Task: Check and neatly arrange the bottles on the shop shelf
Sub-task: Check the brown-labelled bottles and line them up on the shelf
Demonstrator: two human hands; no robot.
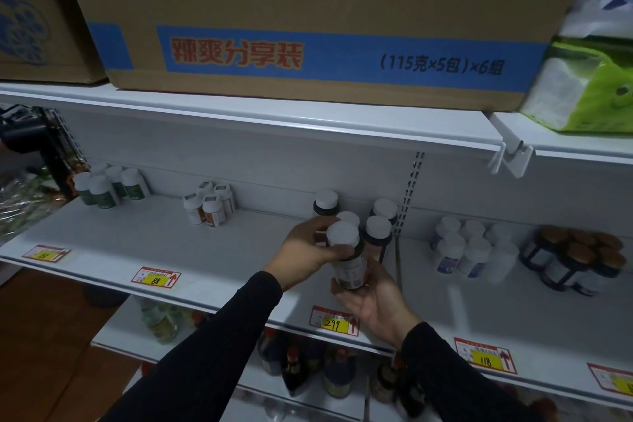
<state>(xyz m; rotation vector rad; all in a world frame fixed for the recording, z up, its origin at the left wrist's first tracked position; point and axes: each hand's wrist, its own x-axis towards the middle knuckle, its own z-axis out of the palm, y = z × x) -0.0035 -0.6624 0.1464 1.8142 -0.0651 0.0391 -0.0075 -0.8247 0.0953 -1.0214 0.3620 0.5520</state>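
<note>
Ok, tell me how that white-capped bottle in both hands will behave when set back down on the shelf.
The bottle looks rigid, so it probably won't give. Tall and narrow, it may tip if nudged. Round, it would likely roll if it fell on the shelf.

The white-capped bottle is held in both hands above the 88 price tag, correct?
Not quite. In the head view, both the left hand and right hand hold the white-capped bottle, but above the 299 price tag, not 88.

Bottle (346,255) in both hands' grip
</note>
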